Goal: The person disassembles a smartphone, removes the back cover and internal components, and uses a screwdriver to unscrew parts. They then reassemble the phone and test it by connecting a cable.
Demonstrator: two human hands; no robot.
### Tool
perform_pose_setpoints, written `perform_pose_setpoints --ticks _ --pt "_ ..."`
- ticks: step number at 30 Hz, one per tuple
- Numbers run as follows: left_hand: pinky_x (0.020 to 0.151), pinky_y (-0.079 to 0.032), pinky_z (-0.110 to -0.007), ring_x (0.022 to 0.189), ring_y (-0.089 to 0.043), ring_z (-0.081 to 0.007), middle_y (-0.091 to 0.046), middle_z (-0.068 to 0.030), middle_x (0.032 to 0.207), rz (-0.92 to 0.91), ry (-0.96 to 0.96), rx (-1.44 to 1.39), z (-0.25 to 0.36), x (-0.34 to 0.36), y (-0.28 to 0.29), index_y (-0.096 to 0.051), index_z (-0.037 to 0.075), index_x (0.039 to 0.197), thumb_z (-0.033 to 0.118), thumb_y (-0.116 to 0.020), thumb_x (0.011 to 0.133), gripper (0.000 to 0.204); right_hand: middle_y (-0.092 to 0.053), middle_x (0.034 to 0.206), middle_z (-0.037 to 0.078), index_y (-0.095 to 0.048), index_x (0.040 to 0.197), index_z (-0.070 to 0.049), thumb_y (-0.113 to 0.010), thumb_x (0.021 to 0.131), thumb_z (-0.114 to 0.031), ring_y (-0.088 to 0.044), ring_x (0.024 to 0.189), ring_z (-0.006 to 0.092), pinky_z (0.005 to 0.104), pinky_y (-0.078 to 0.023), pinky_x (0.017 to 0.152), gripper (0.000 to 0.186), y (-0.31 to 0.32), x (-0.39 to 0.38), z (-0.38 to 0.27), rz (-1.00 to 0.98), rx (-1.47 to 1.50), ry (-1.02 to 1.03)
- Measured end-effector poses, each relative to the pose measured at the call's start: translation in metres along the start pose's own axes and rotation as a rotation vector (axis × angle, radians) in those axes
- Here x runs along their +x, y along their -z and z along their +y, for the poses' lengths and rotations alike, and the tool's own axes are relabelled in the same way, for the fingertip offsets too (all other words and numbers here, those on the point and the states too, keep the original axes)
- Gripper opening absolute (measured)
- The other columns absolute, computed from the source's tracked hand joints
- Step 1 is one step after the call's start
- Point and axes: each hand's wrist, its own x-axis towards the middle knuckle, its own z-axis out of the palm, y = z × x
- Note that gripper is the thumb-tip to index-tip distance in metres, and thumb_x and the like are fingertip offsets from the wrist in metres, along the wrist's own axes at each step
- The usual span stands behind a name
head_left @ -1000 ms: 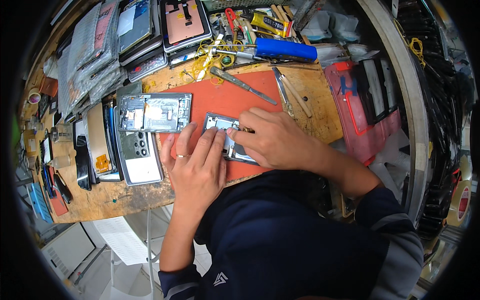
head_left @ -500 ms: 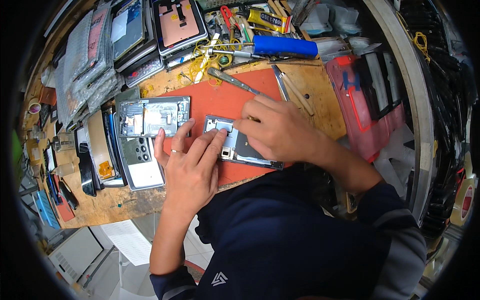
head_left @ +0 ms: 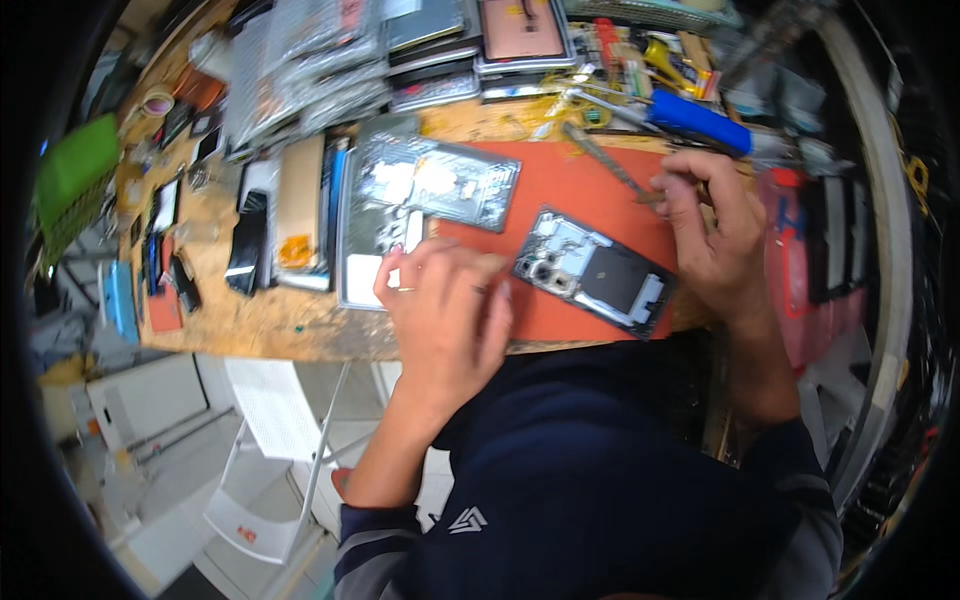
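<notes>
Hanging with bent fingers loosely spread, the left hand (head_left: 445, 312) was near an opened phone (head_left: 462, 186). Rightward, a black-panelled phone (head_left: 608, 278) lay angled on the orange mat (head_left: 560, 180); beside it curled the right hand (head_left: 722, 238), its hold unclear.

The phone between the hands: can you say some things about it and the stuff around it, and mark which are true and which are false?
1. The phone lies on the mat. True.
2. The phone is between the left hand and the right hand. True.
3. The mat is green. False: it is orange-red.
4. The phone is all closed up. False: it is opened up.
5. A blue-handled tool lies farther back than the phone. True.
6. The blue-handled tool touches the phone. False: they are apart.
</notes>
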Motion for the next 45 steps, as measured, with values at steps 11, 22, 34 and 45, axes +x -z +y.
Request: perform_pose_setpoints --ticks 11,22,34,45 --pt "0.102 -0.037 -0.048 0.103 -0.062 -0.0331 -0.075 -0.0101 0.093 -0.098 0.298 0.239 -0.071 -0.027 0.058 -0.078 0.005 0.092 0.011 -0.079 0.087 0.008 -0.07 0.098 0.016 -0.059 0.117 -0.001 -0.066 0.097 0.005 -0.076 0.087 0.0315 0.037 -0.059 0.068 0.022 -0.017 0.009 -0.007 -0.157 -0.107 -0.006" --pt "0.096 -0.039 -0.044 0.094 -0.061 -0.0322 -0.069 -0.0105 0.085 -0.21 0.163 0.108 -0.087 -0.009 0.046 -0.07 0.004 0.086 0.007 -0.077 0.08 0.01 -0.066 0.123 0.026 -0.057 0.139 0.004 -0.071 0.094 -0.015 -0.072 0.099 0.0435 0.0515 -0.058 0.086 0.051 -0.081 0.042 -0.043 -0.383 -0.173 0.292" --pt "0.086 -0.045 -0.045 0.091 -0.064 -0.0331 -0.073 -0.0135 0.093 0.049 0.222 0.178 -0.089 -0.013 0.025 -0.073 0.001 0.112 0.022 -0.082 0.087 0.034 -0.063 0.115 0.019 -0.065 0.131 -0.005 -0.083 0.072 -0.03 -0.069 0.099 0.0408 0.049 -0.058 0.086 0.067 -0.084 0.071 -0.006 -0.406 -0.316 0.162" --pt "0.086 -0.057 -0.048 0.09 -0.072 -0.0406 -0.073 -0.0251 0.099 0.1 0.472 0.176 -0.092 0.042 0.025 -0.07 -0.007 0.121 0.023 -0.074 0.091 0.043 -0.063 0.121 0.016 -0.067 0.129 -0.005 -0.084 0.072 -0.03 -0.069 0.104 0.0386 0.0476 -0.057 0.088 0.065 -0.047 0.048 0.002 -0.396 -0.359 0.072"
